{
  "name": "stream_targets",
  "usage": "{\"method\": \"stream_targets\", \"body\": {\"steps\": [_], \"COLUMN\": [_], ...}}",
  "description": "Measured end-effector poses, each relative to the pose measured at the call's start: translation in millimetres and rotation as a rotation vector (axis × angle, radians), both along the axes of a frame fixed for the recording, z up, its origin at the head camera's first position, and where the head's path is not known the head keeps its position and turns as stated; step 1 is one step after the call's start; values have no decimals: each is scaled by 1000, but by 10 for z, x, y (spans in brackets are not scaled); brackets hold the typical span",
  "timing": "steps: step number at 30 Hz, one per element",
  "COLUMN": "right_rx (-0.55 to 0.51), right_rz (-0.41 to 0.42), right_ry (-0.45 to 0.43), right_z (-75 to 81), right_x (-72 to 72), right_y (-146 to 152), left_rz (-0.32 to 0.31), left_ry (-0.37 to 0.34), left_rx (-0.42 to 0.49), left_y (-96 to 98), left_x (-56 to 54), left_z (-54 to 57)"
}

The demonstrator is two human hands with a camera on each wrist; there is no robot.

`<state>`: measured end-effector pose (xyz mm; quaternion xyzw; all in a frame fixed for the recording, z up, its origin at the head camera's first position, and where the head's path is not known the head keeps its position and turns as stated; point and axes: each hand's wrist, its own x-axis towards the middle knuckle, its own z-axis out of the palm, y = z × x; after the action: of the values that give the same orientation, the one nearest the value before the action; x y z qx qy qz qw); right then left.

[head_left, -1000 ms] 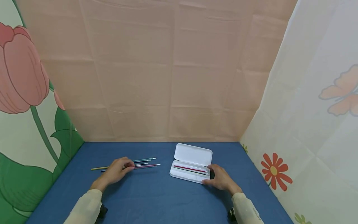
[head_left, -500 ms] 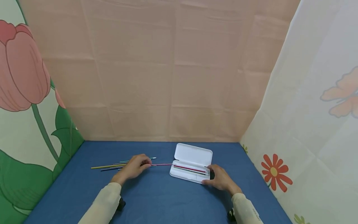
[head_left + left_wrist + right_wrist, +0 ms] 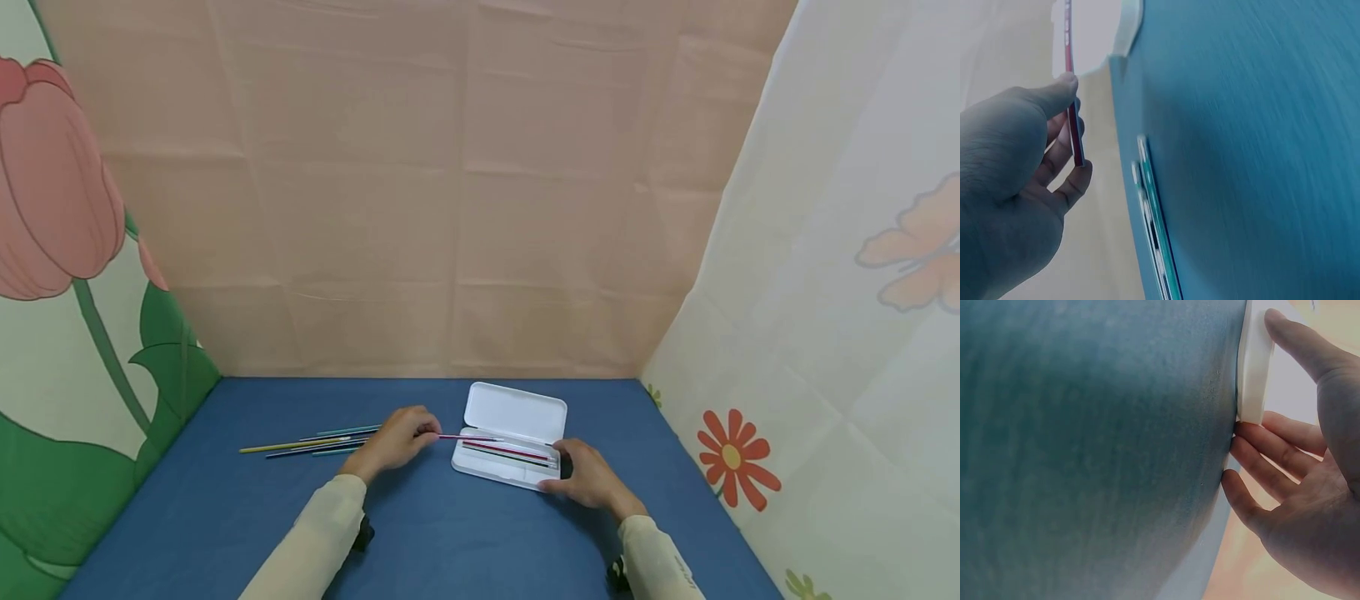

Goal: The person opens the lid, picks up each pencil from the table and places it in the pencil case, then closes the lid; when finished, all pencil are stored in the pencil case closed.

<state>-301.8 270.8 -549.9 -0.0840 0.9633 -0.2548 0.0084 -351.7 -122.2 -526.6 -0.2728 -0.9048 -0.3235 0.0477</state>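
My left hand (image 3: 397,440) pinches a red pencil (image 3: 1076,134) between thumb and fingers, its far end reaching over an open white pencil case (image 3: 516,410). Inside the case's lower half lie a red pencil (image 3: 506,451) and a dark one. My right hand (image 3: 591,477) grips the case at its right end, the thumb at the front edge and the fingers behind. In the right wrist view, the white case end (image 3: 1255,375) sits between thumb and fingers. Left of my left hand, several pencils (image 3: 300,448), yellow, dark and teal, lie in a loose bunch, partly hidden by that hand.
A blue cloth (image 3: 450,542) covers the table. Behind it hangs a tan curtain (image 3: 375,250). Printed sheets with a tulip (image 3: 56,175) on the left and a red flower (image 3: 738,458) on the right flank the table. The case lid stands open toward the back.
My left hand has drawn the red pencil out of the bunch and carried it rightward until its end overlaps the case. The right hand has stayed on the case.
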Motion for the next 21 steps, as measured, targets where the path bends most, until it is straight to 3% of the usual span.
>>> {"method": "stream_targets", "body": {"steps": [11, 21], "right_rx": [2, -6], "right_rz": [5, 1], "right_ry": [2, 2], "right_z": [14, -30], "right_x": [-24, -26], "right_y": [11, 25], "left_rz": [-83, -42], "left_ry": [7, 34], "left_rx": [-17, -73], "left_y": [426, 692], "left_x": [-65, -130], "left_z": [-7, -94]}}
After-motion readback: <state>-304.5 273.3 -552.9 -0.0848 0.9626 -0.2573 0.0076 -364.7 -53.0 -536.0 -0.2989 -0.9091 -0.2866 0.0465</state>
